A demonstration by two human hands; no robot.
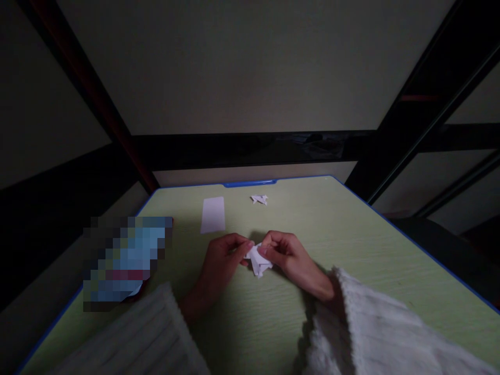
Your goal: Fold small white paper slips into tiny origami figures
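Observation:
Between my two hands is a small piece of folded white paper (259, 262), with several pointed flaps hanging below the fingers. My left hand (226, 255) pinches its left edge between thumb and fingers. From the other side, my right hand (287, 255) grips the upper right part, the thumb lying on top of the fold. Farther back on the table lies a finished-looking small folded paper figure (260, 199). A flat white sheet of paper (213, 214) rests to its left. The fingers hide part of the folds.
The pale wood-grain table (351, 234) has a blue edge and a blue handle-like strip (250, 183) at the back. On the left lies a blurred-out bluish object (128, 260) with a dark red edge. A panelled wall or cabinet (250, 67) stands behind the table.

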